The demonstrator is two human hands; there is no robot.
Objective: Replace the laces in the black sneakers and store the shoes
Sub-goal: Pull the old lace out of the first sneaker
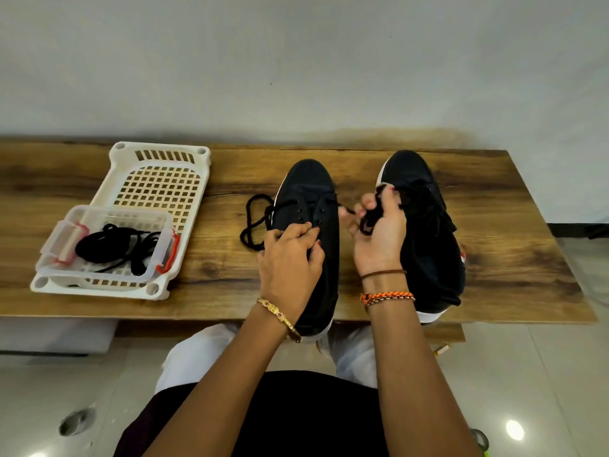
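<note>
The wooden bench (pixel 494 245) runs along the wall, and everything sits on it. Towards its left end lies the white slotted basket (pixel 158 186), tilted slightly, with a clear plastic box (pixel 108 249) resting in its near half; a tangle of spare black laces (pixel 115 247) is coiled inside that box. Well to the right of the basket stand the two black sneakers, toes pointing at the wall. The left sneaker (pixel 306 199) is under the person's left hand (pixel 290 258), which rests on the tongue area with its fingers curled at the eyelets, gripping the upper there. A black lace (pixel 255 222) is threaded through the top eyelets and trails off in loops onto the bench on the basket side of this shoe. The right sneaker (pixel 428 232) stands just beside it, further from the basket. Between the two shoes the right hand (pixel 379 232) is raised and closed around a bunch of the black lace, one strand running across to the left sneaker's eyelets.
</note>
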